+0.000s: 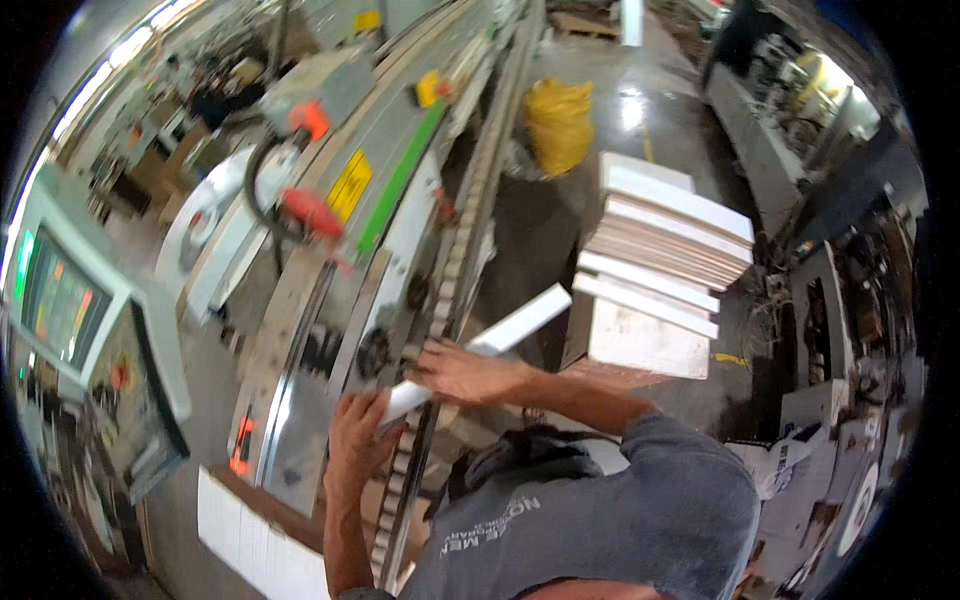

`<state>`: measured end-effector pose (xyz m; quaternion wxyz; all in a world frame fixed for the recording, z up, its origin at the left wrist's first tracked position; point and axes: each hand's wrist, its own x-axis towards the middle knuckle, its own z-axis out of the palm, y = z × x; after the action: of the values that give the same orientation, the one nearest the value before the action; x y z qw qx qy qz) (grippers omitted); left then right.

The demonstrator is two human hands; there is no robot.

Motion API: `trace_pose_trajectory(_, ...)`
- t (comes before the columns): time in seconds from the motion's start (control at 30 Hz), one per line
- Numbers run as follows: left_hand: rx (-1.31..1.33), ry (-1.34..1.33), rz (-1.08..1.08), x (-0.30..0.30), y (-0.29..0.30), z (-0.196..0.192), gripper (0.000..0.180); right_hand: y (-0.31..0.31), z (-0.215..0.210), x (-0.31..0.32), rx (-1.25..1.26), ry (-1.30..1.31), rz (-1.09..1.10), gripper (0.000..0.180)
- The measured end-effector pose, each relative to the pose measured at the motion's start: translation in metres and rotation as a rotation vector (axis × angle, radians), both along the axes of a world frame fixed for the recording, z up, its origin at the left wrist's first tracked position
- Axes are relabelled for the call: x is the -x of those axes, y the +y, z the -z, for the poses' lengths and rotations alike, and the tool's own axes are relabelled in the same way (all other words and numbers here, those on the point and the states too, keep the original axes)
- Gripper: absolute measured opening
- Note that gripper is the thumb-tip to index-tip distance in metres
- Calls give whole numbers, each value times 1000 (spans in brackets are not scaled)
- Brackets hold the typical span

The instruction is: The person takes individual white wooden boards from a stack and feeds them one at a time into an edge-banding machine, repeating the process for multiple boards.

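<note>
Both hands grip one long white flat board strip [480, 345] — left hand [358, 430] at its near end, right hand [462, 372] mid-length, fingers wrapped around it. It angles over the grey machine's toothed conveyor track [455, 260], steadied at two points; stacked white panels [655, 265] wait right of the track.

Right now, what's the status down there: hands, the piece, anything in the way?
Left hand and right hand both gripping the white panel strip. Strip over the machine's conveyor track. Stack of white panels close on the right, not touching.
</note>
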<state>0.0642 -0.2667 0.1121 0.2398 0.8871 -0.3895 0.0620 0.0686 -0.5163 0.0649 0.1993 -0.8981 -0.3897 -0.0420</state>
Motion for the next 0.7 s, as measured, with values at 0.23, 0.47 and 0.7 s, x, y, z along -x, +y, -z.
trace_pose_trajectory(0.23, 103, -215, -385, 61, 131, 16, 45, 133, -10, -16, -478, -87, -231, 41)
trace_pose_trajectory(0.47, 113, -207, -688, 87, 207, 44, 41, 188, 32, -17, -787, 480, -20, 44)
trace_pose_trajectory(0.7, 216, -414, -694, 52, 233, 97, 32, 234, 67, -50, -841, 623, 176, 62)
